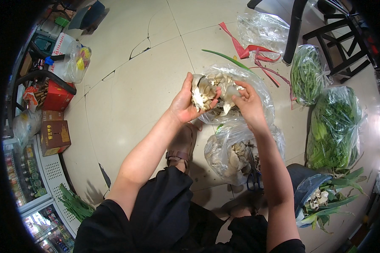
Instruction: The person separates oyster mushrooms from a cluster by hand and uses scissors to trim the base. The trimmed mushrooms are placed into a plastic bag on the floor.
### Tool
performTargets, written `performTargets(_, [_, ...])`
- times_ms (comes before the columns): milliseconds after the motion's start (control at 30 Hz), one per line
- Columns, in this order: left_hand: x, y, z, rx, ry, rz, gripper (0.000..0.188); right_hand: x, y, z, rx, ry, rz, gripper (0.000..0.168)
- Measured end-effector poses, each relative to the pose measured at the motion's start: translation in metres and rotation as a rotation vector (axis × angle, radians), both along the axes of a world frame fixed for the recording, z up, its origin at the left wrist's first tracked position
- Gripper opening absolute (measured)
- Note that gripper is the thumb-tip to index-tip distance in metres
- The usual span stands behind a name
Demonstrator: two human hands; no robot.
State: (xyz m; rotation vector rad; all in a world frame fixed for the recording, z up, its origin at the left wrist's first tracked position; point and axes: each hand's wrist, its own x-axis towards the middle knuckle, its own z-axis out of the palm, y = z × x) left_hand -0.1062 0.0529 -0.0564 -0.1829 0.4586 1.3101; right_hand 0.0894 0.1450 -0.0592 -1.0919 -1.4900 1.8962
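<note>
A cluster of oyster mushrooms (pixel 204 91) rests in my left hand (pixel 183 102), its pale stem end pointing toward me. Between thumb and fingers, my right hand (pixel 250 102) pinches a single oyster mushroom piece (pixel 230 96) just right of that cluster. Both hands are above an opened clear plastic bag (pixel 266 104) that has more oyster mushrooms inside. Nearer my feet stands a second clear bag (pixel 215 158), also with oyster mushrooms in it. Scissors with blue handles (pixel 253 182) lie against this bag, their blades partly over the mushrooms.
To the right lie bagged green beans (pixel 307 74) and bagged leafy greens (pixel 334 129). A dark bucket (pixel 299 180) holds trimmings and leek leaves. Red ribbon (pixel 240 50) and a clear bag (pixel 262 31) lie beyond. Cartons (pixel 55 136) and a glass-door fridge (pixel 28 177) line the left.
</note>
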Motion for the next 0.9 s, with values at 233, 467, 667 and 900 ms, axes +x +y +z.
performTargets(233, [0.008,0.001,0.005,0.049,0.054,0.001,0.078,-0.005,-0.003,-0.001,0.155,-0.137,0.008,0.037])
performTargets(467, [0.007,-0.006,0.003,-0.015,0.129,0.138,0.048,0.016,0.012,-0.027,0.301,-0.285,-0.253,0.027])
performTargets(667, [0.016,-0.007,0.010,0.161,0.231,0.018,0.046,-0.009,-0.024,0.025,-0.192,0.093,-0.009,0.035])
performTargets(900, [0.019,-0.006,0.018,0.032,0.491,-0.117,0.040,-0.025,-0.042,0.024,-0.115,0.169,-0.004,0.041])
